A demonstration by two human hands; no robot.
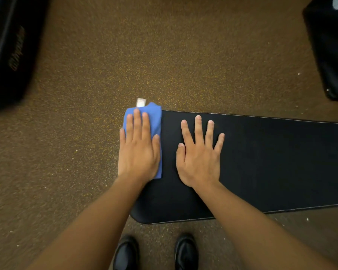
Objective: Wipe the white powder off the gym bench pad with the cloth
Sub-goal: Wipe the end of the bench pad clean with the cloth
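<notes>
Left hand (pixel 138 147) lying flat, fingers open, pressing blue cloth (pixel 153 121) onto left end of bench pad (pixel 271 162), sweeping powder off edge. Right hand (pixel 199 152) spread open, gripping nothing, steadying pad. No powder showing.

pad (pixel 271 162) bare rightward, dark boxes (pixel 6 55) far off

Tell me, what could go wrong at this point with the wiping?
The blue cloth under the left hand sits at the very end of the bench pad, so it might slide off onto the floor. Swept-off powder could land there too. The right hand, pressed flat on the pad, may leave smudges.
</notes>
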